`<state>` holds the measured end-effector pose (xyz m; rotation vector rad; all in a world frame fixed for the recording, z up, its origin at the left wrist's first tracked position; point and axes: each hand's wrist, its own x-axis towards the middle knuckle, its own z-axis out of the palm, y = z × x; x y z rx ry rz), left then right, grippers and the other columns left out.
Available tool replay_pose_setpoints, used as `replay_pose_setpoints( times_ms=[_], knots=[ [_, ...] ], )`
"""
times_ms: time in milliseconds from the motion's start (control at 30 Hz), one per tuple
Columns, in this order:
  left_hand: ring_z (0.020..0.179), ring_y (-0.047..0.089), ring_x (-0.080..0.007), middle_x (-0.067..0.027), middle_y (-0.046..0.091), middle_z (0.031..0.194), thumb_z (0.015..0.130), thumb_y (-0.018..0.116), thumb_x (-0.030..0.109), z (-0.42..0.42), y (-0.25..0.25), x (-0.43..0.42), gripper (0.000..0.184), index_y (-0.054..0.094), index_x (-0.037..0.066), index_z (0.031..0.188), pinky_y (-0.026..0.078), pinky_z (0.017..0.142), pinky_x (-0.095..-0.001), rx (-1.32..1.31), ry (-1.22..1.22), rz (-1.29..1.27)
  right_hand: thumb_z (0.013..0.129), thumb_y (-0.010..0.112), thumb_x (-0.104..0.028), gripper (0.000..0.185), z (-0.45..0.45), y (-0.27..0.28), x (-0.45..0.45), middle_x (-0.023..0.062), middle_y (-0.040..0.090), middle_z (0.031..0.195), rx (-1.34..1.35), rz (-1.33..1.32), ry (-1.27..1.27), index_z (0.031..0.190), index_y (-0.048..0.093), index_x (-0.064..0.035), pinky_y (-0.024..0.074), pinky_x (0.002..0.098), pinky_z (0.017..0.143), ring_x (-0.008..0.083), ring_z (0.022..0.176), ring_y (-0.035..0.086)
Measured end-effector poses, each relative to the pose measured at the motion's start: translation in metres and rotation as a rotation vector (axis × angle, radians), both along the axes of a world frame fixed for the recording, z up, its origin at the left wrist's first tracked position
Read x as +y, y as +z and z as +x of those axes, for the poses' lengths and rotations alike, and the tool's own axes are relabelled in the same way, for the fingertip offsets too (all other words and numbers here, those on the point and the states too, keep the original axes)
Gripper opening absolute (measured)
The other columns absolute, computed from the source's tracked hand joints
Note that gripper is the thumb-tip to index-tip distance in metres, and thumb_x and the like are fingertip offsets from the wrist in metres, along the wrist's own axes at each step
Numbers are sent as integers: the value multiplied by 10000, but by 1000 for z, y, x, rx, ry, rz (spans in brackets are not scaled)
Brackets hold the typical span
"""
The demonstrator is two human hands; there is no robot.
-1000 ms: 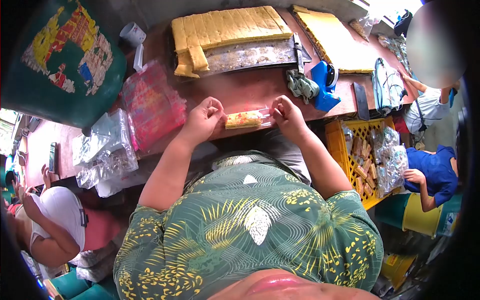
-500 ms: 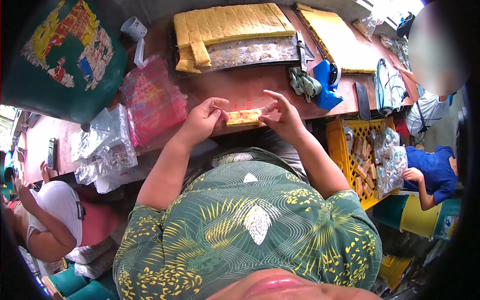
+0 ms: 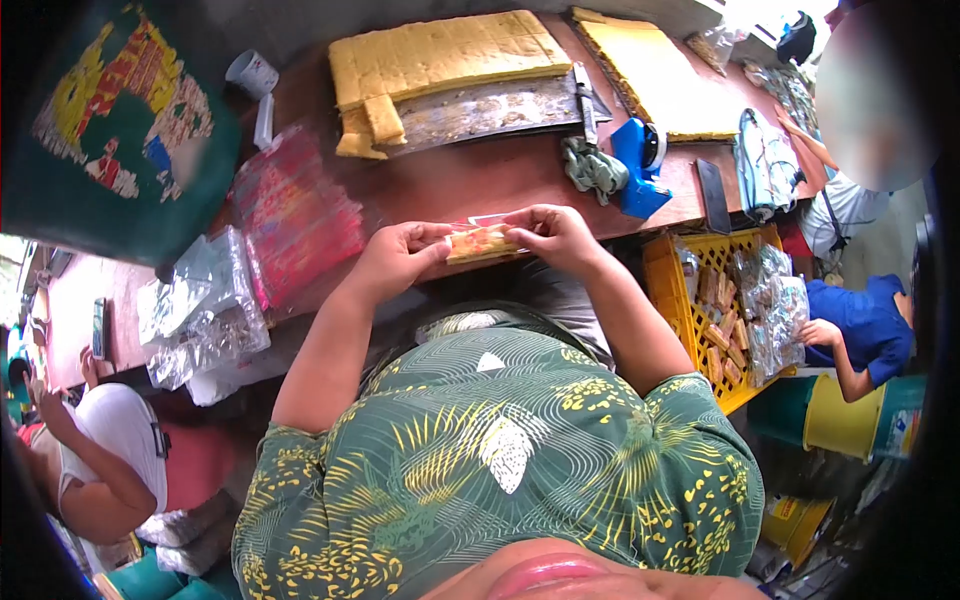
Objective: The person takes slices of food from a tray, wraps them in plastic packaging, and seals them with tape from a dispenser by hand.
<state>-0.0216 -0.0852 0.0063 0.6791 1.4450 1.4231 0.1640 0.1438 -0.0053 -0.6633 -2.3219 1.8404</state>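
Note:
A yellow bar in a clear wrapper with red print (image 3: 478, 244) is held level between both hands, over the near edge of the brown table (image 3: 455, 185). My left hand (image 3: 402, 258) pinches its left end with thumb and fingers. On the right end, the thumb and fingers of my right hand (image 3: 555, 238) are closed. Beyond them a slab of yellow cake (image 3: 450, 55), scored into strips, lies on a dark tray. Left of my left hand are red-printed plastic sheets (image 3: 300, 215).
A blue tape dispenser (image 3: 638, 165) and a grey-green cloth (image 3: 594, 170) stand right of the hands. A yellow crate (image 3: 672, 290) holds wrapped bars. Clear bags (image 3: 205, 300) lie left. Co-workers sit on both sides; a green bin (image 3: 120, 200) stands back left.
My right hand has moved from the wrapper's loose end onto the bar, its raised fingers now folded down. The bar is tilted slightly and more covered by the fingers.

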Motion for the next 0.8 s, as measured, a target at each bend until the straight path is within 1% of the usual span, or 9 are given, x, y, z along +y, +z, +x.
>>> replay_pose_setpoints(
  times_ms=[67,133,167,233,300,367,600,633,800],
  knots=[
    [929,692,-165,-94,725,1046,922,752,125,4,-4,5,298,733,31,1205,573,886,-345,223,92,4,918,815,-169,237,-3,11,-9,-32,742,900,32,111,-62,1116,781,-45,480,202,636,-5,691,524],
    [970,692,-203,-101,737,1014,871,808,166,6,-8,12,260,786,66,1110,567,915,-396,599,237,31,881,841,-175,225,-6,13,-11,-3,724,843,45,280,-120,1085,803,-89,504,246,648,44,715,580],
    [1062,650,-193,-65,734,1046,870,826,174,5,-8,9,227,793,71,1070,529,940,-363,898,273,-11,864,849,-180,208,-7,10,-8,11,709,827,158,412,-114,1051,807,-97,510,275,662,84,733,596],
    [1078,637,-238,-44,723,1060,834,842,203,6,1,11,170,816,124,983,489,951,-400,1165,305,-17,830,864,-189,177,-10,5,-2,38,679,795,377,679,-98,982,813,-114,522,332,689,164,769,630],
    [1104,595,-273,8,674,1102,817,838,274,7,3,9,133,820,170,897,410,974,-436,1383,337,18,821,854,-242,131,-8,10,2,34,668,817,347,800,-51,900,804,-151,514,376,767,224,829,619],
    [1123,563,-266,5,650,1099,835,822,291,6,11,2,141,806,157,877,393,995,-445,1388,273,-38,803,853,-349,192,-2,6,8,15,647,882,278,913,-52,814,773,-175,482,400,825,241,891,590],
    [1210,504,-289,-32,616,1113,849,783,307,-2,-11,-17,204,754,105,836,366,1039,-464,1259,198,-196,774,867,-355,254,9,-1,8,34,638,1001,86,906,-5,859,760,-141,467,459,889,281,993,580],
    [1216,503,-288,-31,616,1132,844,788,302,-2,-11,-15,210,744,97,829,369,1037,-457,1283,220,-216,770,850,-416,243,5,5,6,-3,633,1000,-8,887,4,864,781,-202,446,459,937,273,1063,558],
    [1230,510,-284,-34,633,1176,820,791,281,-4,-1,-7,219,741,117,957,348,1060,-482,1280,114,-189,793,814,-341,179,-1,-6,6,-12,635,1057,52,943,-73,947,787,-252,419,460,988,254,1148,541]
  ],
)
